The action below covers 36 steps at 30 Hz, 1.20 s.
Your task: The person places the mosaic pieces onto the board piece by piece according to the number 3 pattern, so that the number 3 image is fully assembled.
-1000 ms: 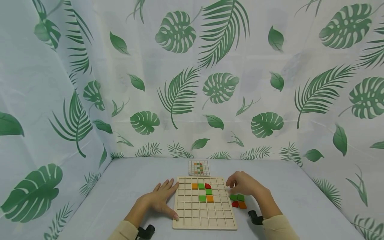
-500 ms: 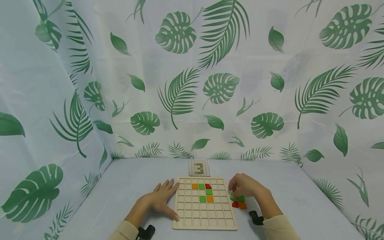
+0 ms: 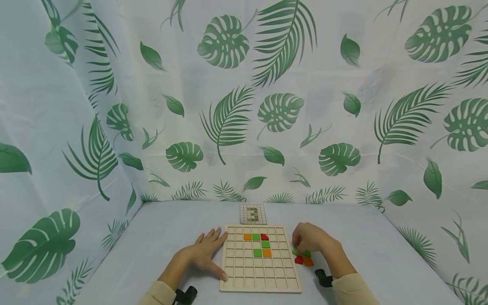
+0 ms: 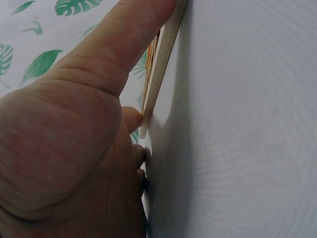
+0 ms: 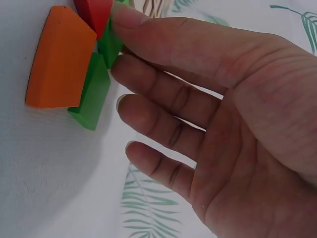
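My left hand (image 3: pixel 202 254) lies with fingers spread at the left edge of a wooden grid board (image 3: pixel 240 271), its thumb on the rim. To the board's right, the thumb of my right hand (image 3: pixel 311 237) presses a green tile (image 5: pixel 111 47); the index finger is mostly hidden behind it, and the pair appears to pinch the tile. Close by lie a second green tile (image 5: pixel 93 91), an orange tile (image 5: pixel 62 59) and a red tile (image 5: pixel 95 15). On the board sit several tiles, among them an orange one (image 3: pixel 248 237) and a red rounded one (image 3: pixel 264 237).
Behind the board lies a small pattern card (image 3: pixel 244 214) with a coloured grid. The pale tabletop (image 3: pixel 160 224) ends at a leaf-printed curtain (image 3: pixel 236 178). Black wrist cameras (image 3: pixel 324 277) sit under both wrists.
My right hand has come down and slightly toward me onto the loose tiles, thumb and fingers now at a green tile. The left hand and the tiles on the board stay put.
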Tool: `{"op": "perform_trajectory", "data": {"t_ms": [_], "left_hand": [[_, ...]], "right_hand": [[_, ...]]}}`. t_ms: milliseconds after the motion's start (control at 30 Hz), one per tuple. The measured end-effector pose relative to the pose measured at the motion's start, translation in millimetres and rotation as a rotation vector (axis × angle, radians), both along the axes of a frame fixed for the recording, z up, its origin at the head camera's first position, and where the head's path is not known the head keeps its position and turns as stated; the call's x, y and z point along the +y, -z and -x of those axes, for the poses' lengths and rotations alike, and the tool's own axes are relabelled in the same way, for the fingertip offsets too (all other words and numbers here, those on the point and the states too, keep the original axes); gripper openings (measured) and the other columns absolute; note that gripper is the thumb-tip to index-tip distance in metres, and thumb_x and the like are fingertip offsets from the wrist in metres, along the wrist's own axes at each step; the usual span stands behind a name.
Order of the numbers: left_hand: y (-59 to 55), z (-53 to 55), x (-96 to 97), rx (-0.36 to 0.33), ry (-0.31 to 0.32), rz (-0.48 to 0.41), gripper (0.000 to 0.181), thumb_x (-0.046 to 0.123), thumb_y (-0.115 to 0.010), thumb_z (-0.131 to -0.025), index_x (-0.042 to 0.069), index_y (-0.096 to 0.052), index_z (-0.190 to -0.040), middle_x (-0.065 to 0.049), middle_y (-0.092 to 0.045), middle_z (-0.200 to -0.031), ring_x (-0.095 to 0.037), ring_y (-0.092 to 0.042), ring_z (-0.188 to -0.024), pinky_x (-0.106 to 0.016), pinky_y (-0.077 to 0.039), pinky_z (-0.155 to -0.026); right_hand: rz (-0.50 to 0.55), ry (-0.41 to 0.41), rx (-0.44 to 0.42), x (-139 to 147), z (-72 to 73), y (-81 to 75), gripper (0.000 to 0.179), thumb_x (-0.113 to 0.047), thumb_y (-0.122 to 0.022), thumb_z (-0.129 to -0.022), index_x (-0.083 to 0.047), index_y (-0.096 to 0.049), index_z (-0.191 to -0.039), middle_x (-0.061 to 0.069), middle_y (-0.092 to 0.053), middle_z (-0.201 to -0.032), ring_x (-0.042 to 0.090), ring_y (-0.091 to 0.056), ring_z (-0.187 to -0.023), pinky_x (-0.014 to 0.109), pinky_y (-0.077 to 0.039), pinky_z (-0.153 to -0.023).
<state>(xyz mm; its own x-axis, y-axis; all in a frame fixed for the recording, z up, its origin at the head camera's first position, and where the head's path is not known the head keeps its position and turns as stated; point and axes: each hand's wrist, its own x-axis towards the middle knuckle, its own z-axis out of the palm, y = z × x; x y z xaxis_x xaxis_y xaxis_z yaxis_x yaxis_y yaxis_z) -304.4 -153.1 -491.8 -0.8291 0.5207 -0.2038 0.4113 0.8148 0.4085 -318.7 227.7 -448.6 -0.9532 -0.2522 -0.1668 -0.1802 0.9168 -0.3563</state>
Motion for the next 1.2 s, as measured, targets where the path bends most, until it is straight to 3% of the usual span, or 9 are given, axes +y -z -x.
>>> {"op": "perform_trajectory", "data": {"t_ms": [600,1200], "left_hand": [[-2.7,-3.5,1.5,-0.009,-0.005,-0.002,0.132,0.075,-0.082,-0.069,0.016,-0.019,-0.168,-0.018,-0.008,-0.175,-0.039,-0.006,-0.163,-0.062,-0.006,-0.13],[-0.2,-0.9,0.0,-0.008,-0.006,-0.004,0.134,0.078,-0.081,-0.068,0.017,-0.017,-0.168,-0.016,-0.006,-0.176,-0.038,-0.005,-0.163,-0.062,-0.005,-0.131]], "right_hand": [[0.085,-0.021,0.048,-3.3,-0.6,0.0,0.028,0.006,-0.087,-0.075,-0.014,-0.068,-0.075,0.0,-0.062,-0.078,0.018,-0.055,-0.071,0.031,-0.05,-0.064],[0.14,-0.062,0.231,-6.3,4.6,-3.5,0.021,0.006,-0.082,-0.081,-0.013,-0.073,-0.081,-0.005,-0.068,-0.079,0.012,-0.058,-0.071,0.03,-0.054,-0.064]]}}
